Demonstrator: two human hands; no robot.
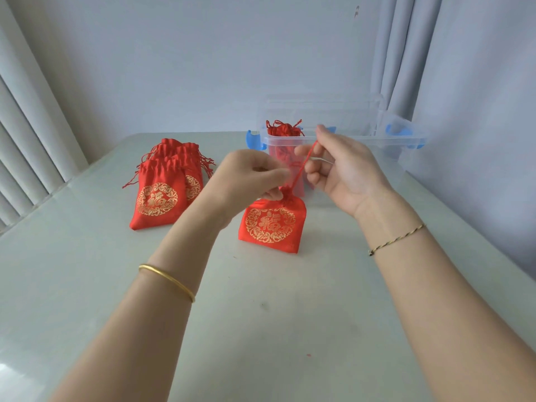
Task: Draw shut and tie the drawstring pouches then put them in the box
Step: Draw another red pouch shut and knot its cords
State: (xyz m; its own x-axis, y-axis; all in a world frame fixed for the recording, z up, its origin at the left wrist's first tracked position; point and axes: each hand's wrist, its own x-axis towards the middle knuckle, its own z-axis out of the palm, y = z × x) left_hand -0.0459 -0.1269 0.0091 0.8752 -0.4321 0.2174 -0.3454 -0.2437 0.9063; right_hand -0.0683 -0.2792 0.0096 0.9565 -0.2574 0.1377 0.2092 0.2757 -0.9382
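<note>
A red pouch (pixel 272 226) with a gold emblem hangs just above the table's middle, its mouth gathered tight. My left hand (pixel 251 178) pinches the drawstring at the gathered neck. My right hand (pixel 339 166) pinches the other end of the red drawstring (pixel 303 166) and holds it taut, up and to the right. A pile of red pouches (pixel 165 190) with open mouths lies to the left. The clear plastic box (pixel 383 142) with blue latches stands behind my hands and holds tied red pouches (pixel 282 130).
The pale table (pixel 261 314) reaches to a white wall. Curtains hang at the left and at the right behind the box. The box's clear lid (pixel 322 111) stands upright at its back.
</note>
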